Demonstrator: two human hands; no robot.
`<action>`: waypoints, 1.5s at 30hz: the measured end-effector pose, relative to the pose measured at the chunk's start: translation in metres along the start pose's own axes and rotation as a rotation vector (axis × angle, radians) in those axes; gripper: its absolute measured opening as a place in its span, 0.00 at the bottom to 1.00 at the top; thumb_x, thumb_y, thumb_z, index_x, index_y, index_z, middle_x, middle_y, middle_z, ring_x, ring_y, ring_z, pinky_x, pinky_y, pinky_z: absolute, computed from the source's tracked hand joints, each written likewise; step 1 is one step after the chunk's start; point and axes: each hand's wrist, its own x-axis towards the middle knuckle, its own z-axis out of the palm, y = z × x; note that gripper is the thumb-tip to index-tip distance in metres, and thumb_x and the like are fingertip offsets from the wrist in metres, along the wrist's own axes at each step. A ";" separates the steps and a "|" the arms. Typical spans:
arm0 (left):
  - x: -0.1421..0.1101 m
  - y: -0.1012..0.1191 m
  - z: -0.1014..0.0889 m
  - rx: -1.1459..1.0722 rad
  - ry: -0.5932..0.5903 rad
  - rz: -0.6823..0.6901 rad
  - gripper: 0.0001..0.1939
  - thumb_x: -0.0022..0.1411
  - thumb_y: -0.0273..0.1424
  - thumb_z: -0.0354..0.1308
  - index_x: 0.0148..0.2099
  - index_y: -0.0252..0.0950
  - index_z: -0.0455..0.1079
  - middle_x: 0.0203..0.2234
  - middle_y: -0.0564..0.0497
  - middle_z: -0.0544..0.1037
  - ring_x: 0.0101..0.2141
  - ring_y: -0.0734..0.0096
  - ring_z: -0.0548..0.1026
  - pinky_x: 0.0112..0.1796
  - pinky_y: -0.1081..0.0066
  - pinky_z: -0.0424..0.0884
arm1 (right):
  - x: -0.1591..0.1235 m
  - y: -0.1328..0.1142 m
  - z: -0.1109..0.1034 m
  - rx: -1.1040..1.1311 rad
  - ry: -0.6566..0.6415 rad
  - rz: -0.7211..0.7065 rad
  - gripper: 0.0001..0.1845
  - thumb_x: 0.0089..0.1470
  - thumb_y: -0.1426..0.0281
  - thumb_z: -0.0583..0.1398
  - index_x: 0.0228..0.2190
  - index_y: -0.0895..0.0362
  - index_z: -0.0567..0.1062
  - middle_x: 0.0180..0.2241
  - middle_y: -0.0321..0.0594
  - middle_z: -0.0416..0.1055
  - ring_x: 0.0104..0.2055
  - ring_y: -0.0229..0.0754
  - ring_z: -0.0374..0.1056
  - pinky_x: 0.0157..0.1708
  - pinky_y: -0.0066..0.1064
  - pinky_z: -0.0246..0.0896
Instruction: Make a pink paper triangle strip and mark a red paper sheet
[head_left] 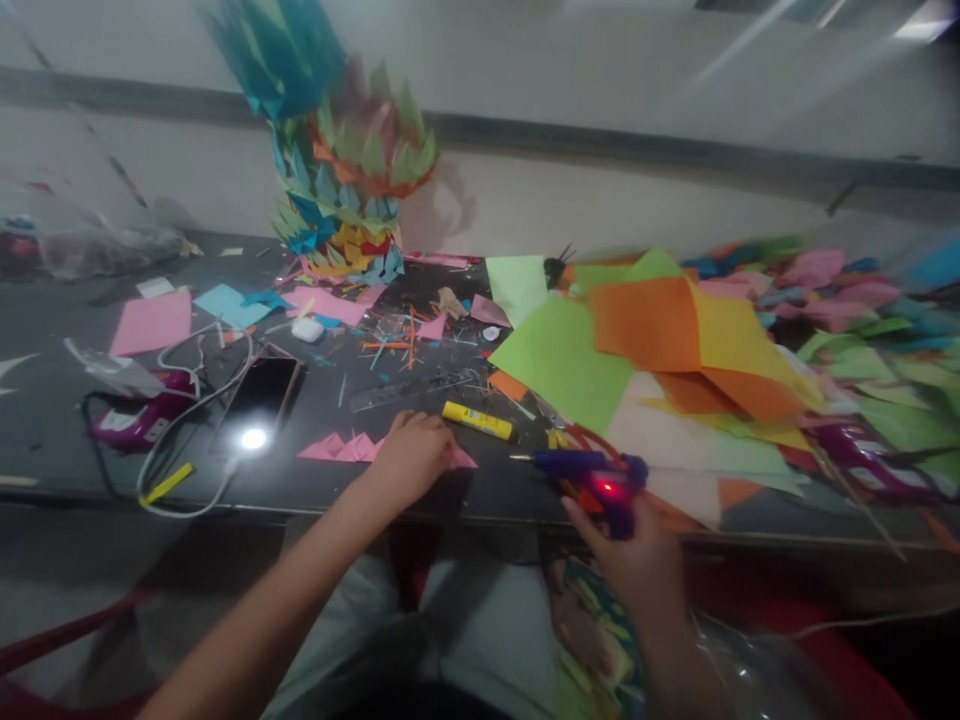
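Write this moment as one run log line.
left hand: on pink paper | right hand: at glue gun, red light lit | yellow tube: near left hand

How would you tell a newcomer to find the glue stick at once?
On the dark table, find the blue glue gun in the right hand. Just beyond its tip, towards the left hand, lies a yellow tube with a black end. Its rounded, lettered barrel sets it apart from the flat yellow sheets.
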 end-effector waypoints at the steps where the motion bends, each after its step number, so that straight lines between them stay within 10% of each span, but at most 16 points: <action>1: 0.000 0.000 0.001 0.006 0.010 0.005 0.03 0.57 0.27 0.56 0.33 0.36 0.71 0.34 0.50 0.76 0.39 0.62 0.70 0.47 0.59 0.60 | 0.000 -0.001 0.000 -0.012 0.003 -0.009 0.30 0.36 0.42 0.56 0.27 0.56 0.68 0.17 0.36 0.64 0.20 0.43 0.62 0.22 0.32 0.56; 18: -0.031 0.004 0.036 0.013 0.487 0.036 0.04 0.61 0.28 0.54 0.37 0.41 0.70 0.33 0.58 0.78 0.35 0.71 0.72 0.55 0.57 0.48 | -0.001 -0.021 0.030 -0.177 -0.068 -0.275 0.19 0.47 0.56 0.56 0.35 0.57 0.70 0.27 0.41 0.71 0.28 0.45 0.68 0.25 0.31 0.60; 45: -0.034 0.005 0.035 0.102 0.526 0.084 0.05 0.62 0.28 0.53 0.37 0.40 0.70 0.33 0.55 0.78 0.36 0.69 0.73 0.54 0.58 0.52 | 0.002 -0.016 0.034 -0.238 -0.086 -0.357 0.11 0.48 0.64 0.53 0.32 0.56 0.70 0.29 0.43 0.70 0.31 0.47 0.68 0.26 0.32 0.58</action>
